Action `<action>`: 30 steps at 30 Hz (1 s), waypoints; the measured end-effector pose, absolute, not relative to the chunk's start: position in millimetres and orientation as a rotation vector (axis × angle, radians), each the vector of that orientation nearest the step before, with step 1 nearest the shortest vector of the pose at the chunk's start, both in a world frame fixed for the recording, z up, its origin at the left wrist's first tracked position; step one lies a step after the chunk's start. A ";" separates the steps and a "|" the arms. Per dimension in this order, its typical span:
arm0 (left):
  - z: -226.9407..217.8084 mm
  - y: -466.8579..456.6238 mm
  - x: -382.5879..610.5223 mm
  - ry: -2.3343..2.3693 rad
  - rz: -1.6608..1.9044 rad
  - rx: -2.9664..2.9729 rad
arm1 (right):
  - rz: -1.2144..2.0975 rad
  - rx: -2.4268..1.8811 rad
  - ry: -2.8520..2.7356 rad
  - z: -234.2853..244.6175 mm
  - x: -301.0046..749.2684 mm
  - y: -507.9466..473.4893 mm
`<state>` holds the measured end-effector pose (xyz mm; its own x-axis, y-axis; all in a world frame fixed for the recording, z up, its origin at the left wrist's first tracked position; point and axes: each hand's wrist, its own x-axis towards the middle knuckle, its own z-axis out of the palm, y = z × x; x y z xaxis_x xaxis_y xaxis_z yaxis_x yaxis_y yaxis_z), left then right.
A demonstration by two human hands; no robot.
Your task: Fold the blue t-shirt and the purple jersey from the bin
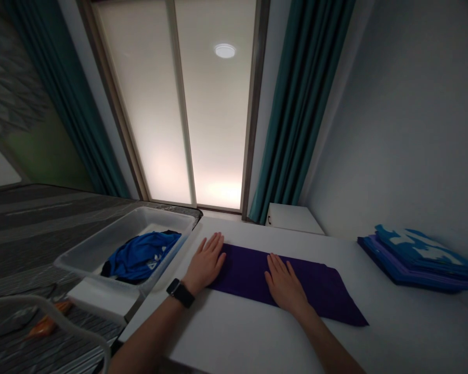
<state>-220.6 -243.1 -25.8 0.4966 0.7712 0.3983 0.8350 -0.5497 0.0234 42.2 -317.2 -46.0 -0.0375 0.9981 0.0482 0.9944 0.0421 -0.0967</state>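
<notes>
Checking in from the head cam feed on my end. The left hand [205, 262] is open and flat, fingers spread, resting on one end of a purple cloth [315, 291], with a watch [180, 293] on that wrist. The right hand [286, 287] is open and flat on the cloth too, so neither one is gripping anything. The cloth lies as a long strip on a white table [374, 343], between the hands and past the right one. Just left of the table there's a plastic bin [120, 234] holding a blue cloth [140, 254]. Over on the far right of the table sits a stack of folded blue and purple cloths [415, 258].
</notes>
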 end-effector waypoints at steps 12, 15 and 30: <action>-43.8 -260.2 -106.8 -1.173 -0.431 -2.886 | 0.117 -2.106 -2.175 -38.3 40.1 -318.1; -46.0 -260.3 -103.6 -1.196 -0.414 -2.869 | 0.119 -2.099 -2.150 -38.2 39.7 -318.2; -43.8 -257.9 -104.9 -1.155 -0.366 -2.851 | 0.028 -2.396 -1.906 -41.6 136.5 -341.7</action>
<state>-104.9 -257.9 -43.8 0.6941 0.6808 0.2340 0.6912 -0.7211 0.0478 136.5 -341.7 -41.6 0.2260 0.9735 0.0350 0.9720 -0.2230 -0.0738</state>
